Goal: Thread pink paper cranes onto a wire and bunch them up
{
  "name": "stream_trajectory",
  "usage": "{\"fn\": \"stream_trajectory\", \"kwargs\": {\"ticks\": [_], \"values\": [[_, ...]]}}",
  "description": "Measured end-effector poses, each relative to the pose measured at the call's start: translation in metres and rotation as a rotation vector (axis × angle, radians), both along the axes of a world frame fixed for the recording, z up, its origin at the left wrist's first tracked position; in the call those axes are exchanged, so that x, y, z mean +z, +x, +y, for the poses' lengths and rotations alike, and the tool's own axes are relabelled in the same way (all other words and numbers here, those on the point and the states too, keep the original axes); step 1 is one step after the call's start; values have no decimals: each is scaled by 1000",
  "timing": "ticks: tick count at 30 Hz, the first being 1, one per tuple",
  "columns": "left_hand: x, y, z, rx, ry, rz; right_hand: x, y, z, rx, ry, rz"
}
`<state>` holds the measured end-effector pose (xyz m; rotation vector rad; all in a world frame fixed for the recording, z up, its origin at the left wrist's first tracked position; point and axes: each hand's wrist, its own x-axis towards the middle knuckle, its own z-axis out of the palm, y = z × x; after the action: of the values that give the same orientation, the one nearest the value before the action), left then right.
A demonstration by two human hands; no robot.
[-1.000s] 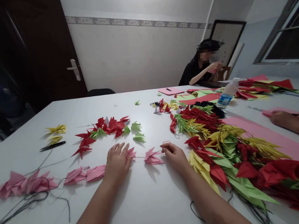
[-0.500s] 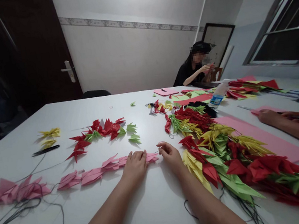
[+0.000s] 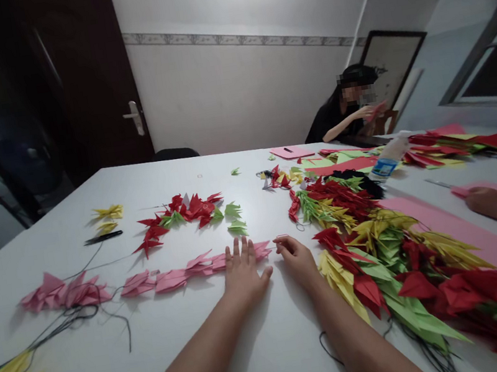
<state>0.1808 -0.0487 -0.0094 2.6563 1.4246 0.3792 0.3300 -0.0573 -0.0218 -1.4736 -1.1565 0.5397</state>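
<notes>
My left hand [image 3: 245, 269] lies with fingers spread across a row of pink folded-paper cranes [image 3: 171, 280], near the row's right end. Just right of that end, my right hand [image 3: 295, 255] is closed in a pinch. A thin line runs from the last pink piece to its fingertips; whether it is needle or thread I cannot tell. Farther left is a bunch of pink cranes [image 3: 64, 292] with dark cord [image 3: 80, 314] around it. Beyond my left hand lie a curved string of red and green cranes [image 3: 195, 208] and loose green ones [image 3: 233, 210].
A large heap of red, green and yellow paper strings [image 3: 382, 253] lies beside my right forearm. Black thread snips [image 3: 103, 237] and yellow cranes [image 3: 109, 212] are at left. A bottle [image 3: 384, 166] stands tilted at right. Another person's hand [image 3: 486, 198] works on pink paper; someone sits at the back.
The view has turned left, so things appear farther right. My left hand's fingers have spread apart over the pink row. My right hand keeps its pinch beside the row's end.
</notes>
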Motion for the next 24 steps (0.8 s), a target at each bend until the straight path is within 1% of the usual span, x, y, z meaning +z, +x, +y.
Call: {"fn": "stream_trajectory", "kwargs": {"ticks": [2,4,5,6,7,8,9,10,11,12,13,15,17,22,24], "values": [[13,-17,-15,-58,113,-42,-4,2,1,-3,15,9],[30,-46,-27,-93,221,-51,-6,3,2,-18,19,21],[37,-66,-30,-82,261,-46,-7,4,2,-27,20,28],[42,-88,-30,-37,290,-43,-7,4,2,-36,23,33],[45,-112,-26,48,308,-41,-7,4,2,-45,26,35],[45,-137,-19,163,330,-45,-7,5,2,-52,29,37],[43,-161,-10,281,338,-32,-7,5,2,-54,30,40],[39,-184,-1,371,333,1,-6,5,2,-54,27,44],[34,-203,8,428,313,41,-6,5,2,-55,23,49],[28,-220,15,457,277,81,-6,5,2,-56,18,57],[22,-232,19,440,225,122,-6,5,2,-57,17,66],[12,-245,22,366,114,167,-6,5,2,-67,21,87],[5,-247,20,322,64,171,-6,5,2,-84,33,119],[0,-244,18,303,205,117,-7,8,2,-159,68,230],[-1,-246,21,289,208,91,-8,8,3,-186,74,270]]}}
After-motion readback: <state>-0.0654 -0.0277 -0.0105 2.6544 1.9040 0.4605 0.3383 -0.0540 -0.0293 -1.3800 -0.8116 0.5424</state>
